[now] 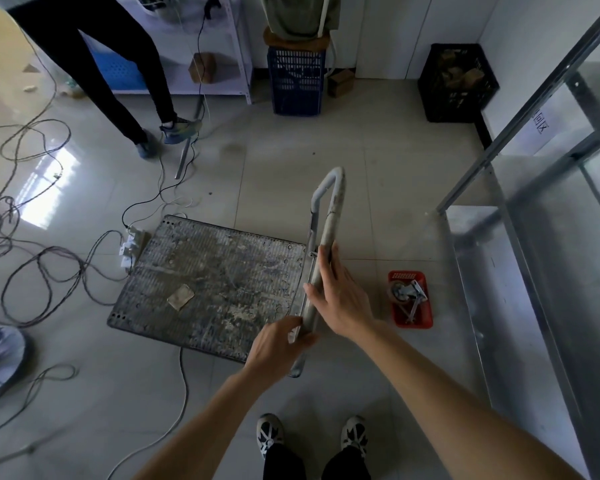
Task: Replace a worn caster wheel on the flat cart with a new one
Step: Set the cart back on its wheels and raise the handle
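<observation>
The cart [215, 282] stands flat on the tiled floor [361, 168], its deck dirty and worn, and a small square piece [180, 296] lies on the deck near the front left corner. The handle [328, 216] rises at the right edge of the deck. Both hands are on the top bar of this handle. The left hand [276, 344] has a narrow grip: fingers and thumb curl around the near end of the bar. The right hand [340, 296] lies over the middle of the bar, the fingers rather straight along it and the thumb on the deck side.

To the right of the cart, apart from it, a red tray [426, 322] sits on the floor. In it lies a caster [400, 292] with its metal plate.

Cables [42, 265] lie on the floor at the left, and a power strip [130, 245] touches the far left corner of the deck.
</observation>
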`<action>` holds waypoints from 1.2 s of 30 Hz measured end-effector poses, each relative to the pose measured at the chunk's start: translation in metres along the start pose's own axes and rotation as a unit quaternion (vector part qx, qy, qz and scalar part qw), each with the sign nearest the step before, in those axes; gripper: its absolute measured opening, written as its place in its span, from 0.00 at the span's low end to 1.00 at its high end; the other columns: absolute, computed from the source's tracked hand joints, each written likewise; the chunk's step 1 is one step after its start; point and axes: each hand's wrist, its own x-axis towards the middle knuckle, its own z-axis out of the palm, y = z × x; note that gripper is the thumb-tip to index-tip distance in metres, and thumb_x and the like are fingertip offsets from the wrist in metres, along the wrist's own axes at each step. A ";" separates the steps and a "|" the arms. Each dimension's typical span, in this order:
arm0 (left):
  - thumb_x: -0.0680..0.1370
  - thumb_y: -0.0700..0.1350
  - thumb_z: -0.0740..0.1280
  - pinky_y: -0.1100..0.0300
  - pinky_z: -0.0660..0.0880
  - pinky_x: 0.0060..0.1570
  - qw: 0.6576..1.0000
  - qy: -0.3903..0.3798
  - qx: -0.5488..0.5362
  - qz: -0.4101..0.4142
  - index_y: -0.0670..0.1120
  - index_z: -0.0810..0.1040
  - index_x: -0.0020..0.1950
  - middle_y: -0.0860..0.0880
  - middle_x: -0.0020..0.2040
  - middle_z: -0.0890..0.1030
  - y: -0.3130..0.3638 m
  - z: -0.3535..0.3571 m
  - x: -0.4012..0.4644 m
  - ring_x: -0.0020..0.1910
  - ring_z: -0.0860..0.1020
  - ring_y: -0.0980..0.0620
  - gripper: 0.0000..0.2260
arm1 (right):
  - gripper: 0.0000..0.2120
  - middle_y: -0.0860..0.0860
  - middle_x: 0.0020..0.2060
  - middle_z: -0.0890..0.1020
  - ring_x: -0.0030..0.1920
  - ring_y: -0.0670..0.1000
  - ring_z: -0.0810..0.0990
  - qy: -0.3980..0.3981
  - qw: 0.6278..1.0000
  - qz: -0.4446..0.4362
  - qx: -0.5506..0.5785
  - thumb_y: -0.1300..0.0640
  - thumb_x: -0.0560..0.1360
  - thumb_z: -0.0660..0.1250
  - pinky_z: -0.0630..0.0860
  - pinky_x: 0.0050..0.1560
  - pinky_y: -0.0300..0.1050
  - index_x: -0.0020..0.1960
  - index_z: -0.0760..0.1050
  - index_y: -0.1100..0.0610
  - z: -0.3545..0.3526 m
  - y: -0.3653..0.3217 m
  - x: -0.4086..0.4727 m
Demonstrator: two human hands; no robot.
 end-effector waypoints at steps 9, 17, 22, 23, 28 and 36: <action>0.78 0.57 0.70 0.61 0.71 0.30 0.998 0.023 -0.053 -0.016 0.54 0.80 0.45 0.53 0.36 0.81 0.011 -0.003 0.024 0.31 0.77 0.56 0.08 | 0.39 0.54 0.81 0.34 0.81 0.56 0.56 -0.031 0.999 -0.007 0.014 0.42 0.84 0.56 0.70 0.73 0.53 0.83 0.33 0.50 -0.010 0.005 0.036; 0.78 0.60 0.68 0.58 0.69 0.34 0.999 0.044 -0.003 0.018 0.53 0.78 0.47 0.55 0.43 0.79 0.025 0.002 0.047 0.39 0.77 0.53 0.11 | 0.39 0.56 0.81 0.33 0.80 0.60 0.58 -0.056 0.998 -0.018 -0.002 0.43 0.85 0.56 0.66 0.73 0.53 0.82 0.33 0.52 -0.023 0.020 0.060; 0.76 0.65 0.69 0.55 0.80 0.47 0.995 0.078 0.038 0.050 0.53 0.74 0.72 0.56 0.63 0.80 0.023 0.016 0.046 0.55 0.81 0.53 0.28 | 0.39 0.54 0.81 0.35 0.80 0.58 0.58 -0.042 0.998 -0.013 -0.045 0.40 0.84 0.55 0.68 0.73 0.53 0.82 0.33 0.49 -0.025 0.029 0.048; 0.75 0.65 0.68 0.54 0.80 0.48 0.994 0.086 0.036 0.057 0.53 0.73 0.73 0.56 0.63 0.81 0.024 0.018 0.045 0.54 0.81 0.53 0.30 | 0.39 0.54 0.82 0.36 0.80 0.58 0.58 -0.039 0.998 -0.014 -0.048 0.40 0.84 0.55 0.67 0.73 0.53 0.82 0.33 0.49 -0.026 0.031 0.047; 0.77 0.62 0.69 0.60 0.78 0.45 0.994 0.079 0.016 0.075 0.52 0.75 0.72 0.55 0.59 0.83 0.033 0.026 0.045 0.51 0.82 0.55 0.26 | 0.39 0.55 0.82 0.38 0.80 0.58 0.58 -0.026 0.998 -0.013 -0.055 0.40 0.84 0.55 0.67 0.74 0.52 0.83 0.35 0.50 -0.030 0.041 0.044; 0.77 0.63 0.68 0.58 0.78 0.39 0.995 0.059 0.022 0.079 0.56 0.77 0.67 0.57 0.52 0.83 0.059 0.053 0.048 0.45 0.80 0.57 0.21 | 0.39 0.54 0.82 0.38 0.80 0.58 0.58 -0.019 0.998 -0.011 -0.054 0.39 0.84 0.55 0.66 0.74 0.53 0.83 0.36 0.49 -0.046 0.076 0.030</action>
